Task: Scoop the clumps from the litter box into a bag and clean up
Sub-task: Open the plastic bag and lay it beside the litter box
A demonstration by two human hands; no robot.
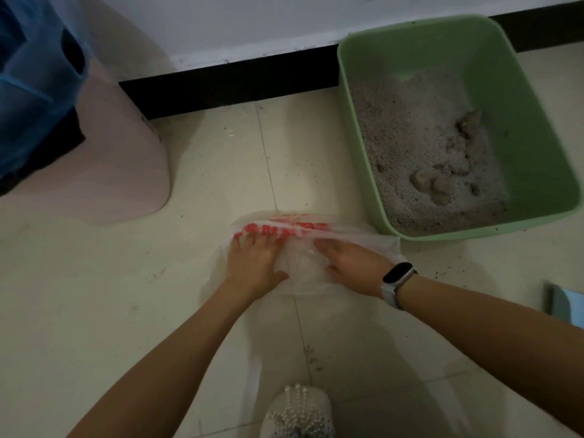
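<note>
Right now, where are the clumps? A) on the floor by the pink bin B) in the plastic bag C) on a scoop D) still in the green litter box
D: the brownish clumps lie on the litter inside the green litter box, while both the left hand and the right hand press flat on the plastic bag on the floor.

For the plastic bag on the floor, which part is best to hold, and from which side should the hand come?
Probably the folded edge with the red print, at the far side of the bag. It lies flat on the floor under both hands, so the left hand and right hand should come from above and pinch that raised fold to open it.
</note>
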